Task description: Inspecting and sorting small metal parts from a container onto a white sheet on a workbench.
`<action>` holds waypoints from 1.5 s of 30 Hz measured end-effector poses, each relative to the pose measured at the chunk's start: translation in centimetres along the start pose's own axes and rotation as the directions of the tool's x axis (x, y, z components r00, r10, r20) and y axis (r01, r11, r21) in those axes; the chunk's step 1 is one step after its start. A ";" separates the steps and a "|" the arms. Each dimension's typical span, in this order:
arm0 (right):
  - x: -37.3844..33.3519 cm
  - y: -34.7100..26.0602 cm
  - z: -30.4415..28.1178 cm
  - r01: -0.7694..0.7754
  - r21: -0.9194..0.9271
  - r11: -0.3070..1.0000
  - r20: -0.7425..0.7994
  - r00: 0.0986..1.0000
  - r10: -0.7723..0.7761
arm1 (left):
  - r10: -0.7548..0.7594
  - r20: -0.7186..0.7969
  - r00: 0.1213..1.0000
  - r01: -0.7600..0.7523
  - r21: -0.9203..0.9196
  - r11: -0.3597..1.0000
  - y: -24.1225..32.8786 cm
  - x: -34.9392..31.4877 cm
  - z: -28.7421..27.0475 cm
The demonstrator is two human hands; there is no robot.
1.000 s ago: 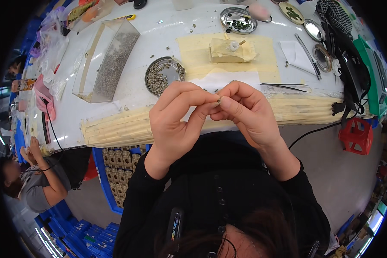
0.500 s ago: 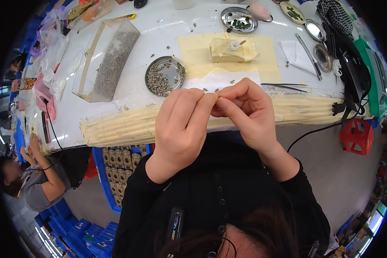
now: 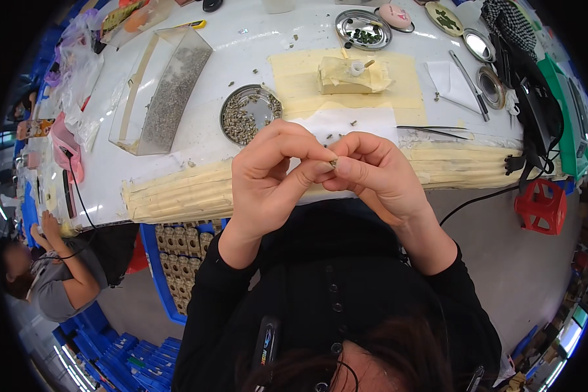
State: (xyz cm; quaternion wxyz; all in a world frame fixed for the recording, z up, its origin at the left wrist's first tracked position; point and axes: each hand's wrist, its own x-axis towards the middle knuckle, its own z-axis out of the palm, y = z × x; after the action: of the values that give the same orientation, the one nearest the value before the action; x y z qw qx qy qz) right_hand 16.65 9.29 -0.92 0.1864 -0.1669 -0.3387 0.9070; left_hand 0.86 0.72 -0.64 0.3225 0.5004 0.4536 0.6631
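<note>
A tiny greyish metal part (image 3: 334,163) is pinched between the fingertips of both hands, over the near edge of the bench. My left hand (image 3: 264,179) grips it with thumb and index finger, and my right hand (image 3: 387,175) closes on it from the other side. Its finer shape is too small to make out. Beyond my left hand stands a round metal dish (image 3: 268,111) with many similar small parts. A few loose ones (image 3: 353,123) lie on white paper (image 3: 372,119). Behind the paper, a tape-wrapped block (image 3: 336,81) holds a small white cup (image 3: 357,67) with a stick.
A clear box (image 3: 132,108) of small parts stands left. Dark tweezers (image 3: 431,131) and a metal pen-like tool (image 3: 469,85) lie right. A metal plate (image 3: 342,25) holds dark green pieces. Below are a blue crate (image 3: 151,261) and red stool (image 3: 541,208). A co-worker (image 3: 78,281) sits left.
My left hand has rolled over so that its thumb now shows, and the small part has come into view between the fingertips. Both hands have moved slightly nearer to me.
</note>
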 end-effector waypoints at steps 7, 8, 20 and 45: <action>0.3 0.1 0.3 0.069 -0.033 0.997 -0.061 0.996 -0.071 | 0.321 0.109 0.941 -0.312 0.645 0.697 1.2 0.2 0.5; 0.3 0.1 0.2 0.079 -0.036 0.996 -0.061 0.995 -0.081 | 0.340 0.123 0.933 -0.329 0.674 0.661 1.4 0.2 0.7; 0.1 0.4 0.5 0.156 -0.091 0.984 -0.087 0.983 -0.164 | 0.238 0.007 0.971 -0.206 0.529 0.823 1.1 0.1 0.7; 0.0 0.8 1.5 0.284 -0.443 0.850 -0.149 0.912 -0.382 | 0.408 0.079 0.910 -0.304 0.795 0.524 0.8 0.0 1.3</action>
State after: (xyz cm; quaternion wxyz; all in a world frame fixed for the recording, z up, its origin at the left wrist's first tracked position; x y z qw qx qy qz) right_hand 15.82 7.93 -0.40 0.3405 -0.2453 -0.5220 0.7426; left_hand 2.10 0.81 0.22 -0.1026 0.6328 0.6053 0.4718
